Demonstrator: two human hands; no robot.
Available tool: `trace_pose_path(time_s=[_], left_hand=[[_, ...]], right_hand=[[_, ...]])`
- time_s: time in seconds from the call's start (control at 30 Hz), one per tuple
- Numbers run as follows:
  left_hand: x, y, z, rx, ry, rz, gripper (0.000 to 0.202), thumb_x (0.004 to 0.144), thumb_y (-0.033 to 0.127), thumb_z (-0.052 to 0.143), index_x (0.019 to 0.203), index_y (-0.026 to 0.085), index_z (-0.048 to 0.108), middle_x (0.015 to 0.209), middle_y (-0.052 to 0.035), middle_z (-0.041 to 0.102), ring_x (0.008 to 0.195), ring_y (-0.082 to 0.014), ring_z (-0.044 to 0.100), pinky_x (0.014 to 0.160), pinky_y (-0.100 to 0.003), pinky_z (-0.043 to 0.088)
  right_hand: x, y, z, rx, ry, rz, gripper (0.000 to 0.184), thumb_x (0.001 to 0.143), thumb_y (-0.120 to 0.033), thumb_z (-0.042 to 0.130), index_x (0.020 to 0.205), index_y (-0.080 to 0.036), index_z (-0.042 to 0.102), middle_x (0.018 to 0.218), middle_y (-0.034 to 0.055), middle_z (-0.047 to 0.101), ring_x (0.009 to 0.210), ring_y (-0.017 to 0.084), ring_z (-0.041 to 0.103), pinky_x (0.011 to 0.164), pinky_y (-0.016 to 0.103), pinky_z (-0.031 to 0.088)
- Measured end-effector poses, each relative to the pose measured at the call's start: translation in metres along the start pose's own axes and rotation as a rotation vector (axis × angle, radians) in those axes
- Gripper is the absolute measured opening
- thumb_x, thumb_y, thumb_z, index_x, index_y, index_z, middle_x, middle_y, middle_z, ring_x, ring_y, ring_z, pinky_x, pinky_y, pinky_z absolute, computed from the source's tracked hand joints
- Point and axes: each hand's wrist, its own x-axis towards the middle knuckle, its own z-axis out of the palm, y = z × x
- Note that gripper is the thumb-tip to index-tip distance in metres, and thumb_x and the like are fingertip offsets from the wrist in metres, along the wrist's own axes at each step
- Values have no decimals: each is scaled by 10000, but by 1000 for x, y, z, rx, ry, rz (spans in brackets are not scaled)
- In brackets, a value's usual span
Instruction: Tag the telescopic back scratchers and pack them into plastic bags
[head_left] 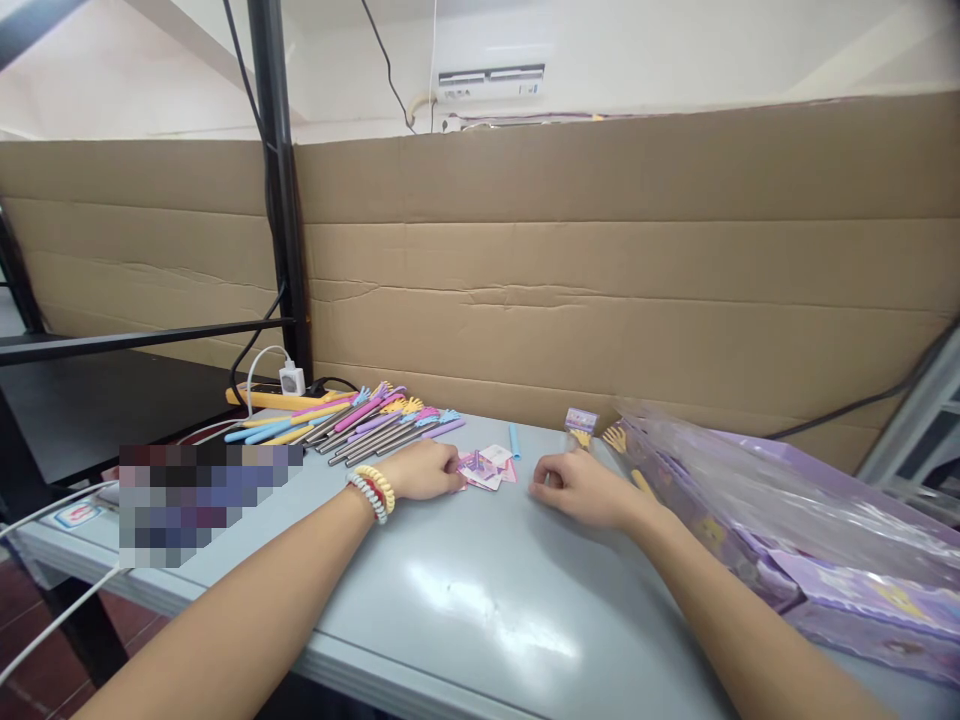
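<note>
My left hand (424, 470), with coiled bands at the wrist, lies on the table with its fingers bent closed at the left edge of a small pile of pink and white printed cards (489, 464). Whether a card is between its fingertips I cannot make out. Right of the cards my right hand (576, 488) rests with curled fingers, thumb and index close together; what they hold, if anything, is hidden. Just behind it stick out a yellow hand-shaped back scratcher head (581, 438) and a purple printed label (581, 420). A light blue tube (514, 441) lies between the hands, farther back.
Several colourful back scratchers (382, 425) with metal rods lie at the back left. A purple box (720, 530) with clear plastic stands at right, another yellow scratcher head (616, 438) beside it. Cardboard (600, 260) closes off the back. A black post (281, 200) and white cables are at left.
</note>
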Motion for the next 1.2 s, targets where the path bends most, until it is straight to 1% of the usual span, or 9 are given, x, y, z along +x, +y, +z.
trace_pose_path(time_s=[0.23,0.57,0.7,0.8,0.87,0.97,1.03,1.13,1.2], left_hand=[[0,-1,1,8,5,13,218,720,392,487,708,186,554,717,-29,612,637,-158,527,537,-247,325],[2,-3,1,41,6,30,238,714,418,485,708,189,552,696,-27,608,621,-159,518,523,-247,307],[1,-2,1,44,3,35,205,725,370,476,729,189,571,716,-30,622,639,-164,529,540,-252,322],[2,-3,1,43,38,31,167,739,291,453,748,185,583,743,-36,632,657,-163,545,556,-252,341],[3,-4,2,36,106,18,169,751,260,435,773,184,584,766,-40,637,675,-163,557,570,-252,360],[6,-7,3,26,226,-9,214,770,295,435,870,185,589,830,-46,640,730,-176,572,615,-265,393],[6,-9,4,30,253,-8,300,772,352,454,978,178,586,922,-64,632,811,-194,575,678,-280,415],[5,-8,4,44,200,54,441,770,420,471,1123,171,560,1110,-100,572,1001,-223,529,826,-299,407],[4,-6,4,53,131,131,464,790,460,445,1167,211,551,1160,-94,542,1093,-231,476,903,-315,372]], right_hand=[[0,3,0,11,0,2,239,784,-354,457,750,-187,625,672,35,614,580,140,510,522,238,332],[0,-1,1,24,-8,-2,248,784,-360,464,759,-180,632,669,39,621,603,149,518,533,241,338],[0,0,1,36,-8,-1,238,783,-350,468,765,-180,634,683,38,625,586,140,520,529,239,340],[1,2,3,43,-3,-11,230,782,-345,469,764,-182,631,680,34,623,585,137,518,525,236,338],[2,2,4,47,-5,-7,223,778,-344,475,753,-182,626,673,32,619,579,135,515,517,233,335],[2,2,5,60,-16,-1,213,775,-343,481,744,-184,619,669,27,618,577,133,516,511,231,334],[3,3,6,70,-21,-4,212,778,-346,478,746,-187,615,672,26,619,581,134,519,510,231,334],[3,3,7,70,-19,-6,215,780,-351,477,750,-187,613,683,31,621,589,137,520,507,231,327],[3,3,7,64,-17,-5,217,780,-353,476,752,-188,614,688,34,621,590,137,519,509,232,325]])
